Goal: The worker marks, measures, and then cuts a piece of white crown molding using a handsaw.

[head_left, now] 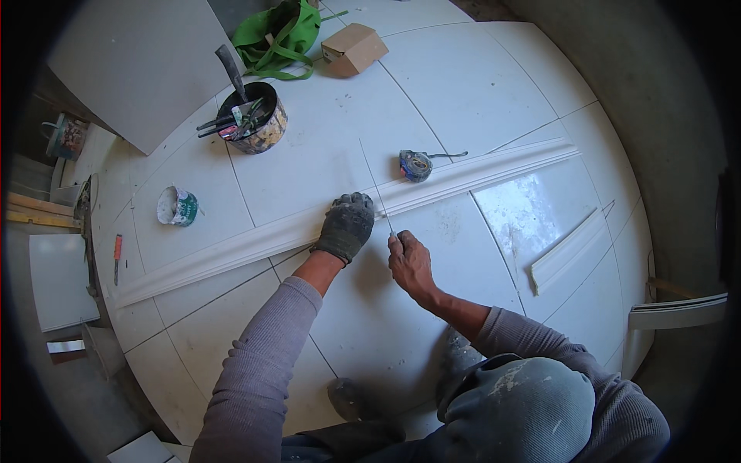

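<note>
A long white moulding strip lies slantwise over the floor tiles. My left hand, in a dark work glove, is closed over the strip near its middle and presses it down. Just right of the glove, a thin-bladed hand saw crosses the strip, its blade seen almost edge-on and pointing away from me. My bare right hand is closed round the saw's handle on the near side of the strip. Touching or close to the strip's far edge sits a tape measure with a green strap.
Back left stands a bucket of tools, with a green bag and a cardboard box beyond. A small tub and an orange-handled tool lie left. A shorter moulding piece lies right, near the wall.
</note>
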### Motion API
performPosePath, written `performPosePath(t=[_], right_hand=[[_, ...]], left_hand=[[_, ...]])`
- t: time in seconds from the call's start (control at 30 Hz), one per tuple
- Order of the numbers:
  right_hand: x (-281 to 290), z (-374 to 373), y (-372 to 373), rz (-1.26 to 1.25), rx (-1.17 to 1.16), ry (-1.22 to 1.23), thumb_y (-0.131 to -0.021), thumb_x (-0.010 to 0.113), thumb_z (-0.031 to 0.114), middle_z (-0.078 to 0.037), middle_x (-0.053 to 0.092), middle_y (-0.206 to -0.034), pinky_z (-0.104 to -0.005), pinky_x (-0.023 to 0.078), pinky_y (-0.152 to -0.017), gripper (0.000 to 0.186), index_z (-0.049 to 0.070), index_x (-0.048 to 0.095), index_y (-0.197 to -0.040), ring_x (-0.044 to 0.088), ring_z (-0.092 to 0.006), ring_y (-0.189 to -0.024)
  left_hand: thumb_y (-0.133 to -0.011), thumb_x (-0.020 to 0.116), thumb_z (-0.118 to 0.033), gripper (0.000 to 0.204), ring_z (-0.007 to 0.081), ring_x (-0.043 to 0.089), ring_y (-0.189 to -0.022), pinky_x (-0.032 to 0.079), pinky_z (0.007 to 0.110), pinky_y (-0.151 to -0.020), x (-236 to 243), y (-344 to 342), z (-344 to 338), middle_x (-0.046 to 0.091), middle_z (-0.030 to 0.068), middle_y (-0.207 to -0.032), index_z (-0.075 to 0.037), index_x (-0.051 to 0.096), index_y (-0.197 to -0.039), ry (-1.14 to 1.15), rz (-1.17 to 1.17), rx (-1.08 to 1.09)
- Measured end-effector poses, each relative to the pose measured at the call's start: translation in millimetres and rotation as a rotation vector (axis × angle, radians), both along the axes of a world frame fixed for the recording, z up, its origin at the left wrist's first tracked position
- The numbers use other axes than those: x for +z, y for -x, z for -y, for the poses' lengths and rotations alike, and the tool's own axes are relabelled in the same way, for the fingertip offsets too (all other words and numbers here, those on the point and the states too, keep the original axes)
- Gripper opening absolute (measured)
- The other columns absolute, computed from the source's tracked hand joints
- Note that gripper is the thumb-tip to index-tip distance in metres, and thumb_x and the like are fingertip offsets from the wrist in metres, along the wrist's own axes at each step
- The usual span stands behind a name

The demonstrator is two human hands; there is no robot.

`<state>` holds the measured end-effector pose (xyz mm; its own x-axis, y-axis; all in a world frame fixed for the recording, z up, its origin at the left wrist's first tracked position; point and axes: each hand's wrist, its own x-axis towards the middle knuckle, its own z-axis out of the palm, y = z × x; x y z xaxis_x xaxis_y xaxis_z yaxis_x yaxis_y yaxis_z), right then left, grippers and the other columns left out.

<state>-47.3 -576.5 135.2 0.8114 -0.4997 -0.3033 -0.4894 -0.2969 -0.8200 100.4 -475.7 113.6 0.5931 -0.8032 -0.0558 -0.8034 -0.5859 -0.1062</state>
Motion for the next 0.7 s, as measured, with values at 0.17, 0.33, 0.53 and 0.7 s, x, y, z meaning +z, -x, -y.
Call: performPosePath(t=[0.17, 0.33, 0.53, 0.7], right_hand=[[2, -13, 38, -0.07, 0.007, -0.007, -0.102, 0.051, 0.023, -0.03, 0.061, -0.072, -0.0575, 0.044, -0.067, 0.027, -0.003, 0.052, -0.093, 0.059, -0.0538, -0.073], [-17, -7, 56, -0.049, 0.012, -0.033, -0.104, 0.048, 0.028, -0.018, 0.058, -0.063, -0.0458, 0.047, -0.059, 0.032, -0.001, 0.048, -0.092, 0.061, -0.0316, -0.059], [-1, -10, 32, -0.008, 0.0, 0.015, -0.103, 0.049, 0.025, -0.026, 0.053, -0.065, -0.0511, 0.043, -0.06, 0.032, -0.003, 0.048, -0.089, 0.052, -0.044, -0.059], [10, -5, 14, -0.025, -0.024, 0.028, -0.102, 0.051, 0.024, -0.028, 0.053, -0.068, -0.0516, 0.042, -0.061, 0.033, -0.004, 0.049, -0.085, 0.051, -0.0477, -0.062]], left_hand=[[-0.09, 0.057, -0.019, 0.02, 0.0263, 0.067, -0.095, 0.059, 0.041, -0.073, -7, -4, -4, 0.065, 0.011, -0.101, -0.007, 0.061, -0.106, 0.01, -0.009, 0.011], [-0.09, 0.058, -0.019, 0.019, 0.026, 0.067, -0.095, 0.059, 0.041, -0.073, -2, -2, 3, 0.065, 0.011, -0.103, -0.008, 0.062, -0.105, 0.001, -0.014, 0.01], [-0.09, 0.058, -0.018, 0.018, 0.0258, 0.067, -0.095, 0.059, 0.04, -0.073, 3, -6, 0, 0.066, 0.0105, -0.101, -0.008, 0.063, -0.104, 0.022, -0.082, 0.041], [-0.091, 0.058, -0.019, 0.017, 0.0256, 0.068, -0.092, 0.059, 0.04, -0.073, 1, -1, 3, 0.067, 0.0092, -0.095, -0.009, 0.062, -0.103, 0.029, 0.004, 0.067]])
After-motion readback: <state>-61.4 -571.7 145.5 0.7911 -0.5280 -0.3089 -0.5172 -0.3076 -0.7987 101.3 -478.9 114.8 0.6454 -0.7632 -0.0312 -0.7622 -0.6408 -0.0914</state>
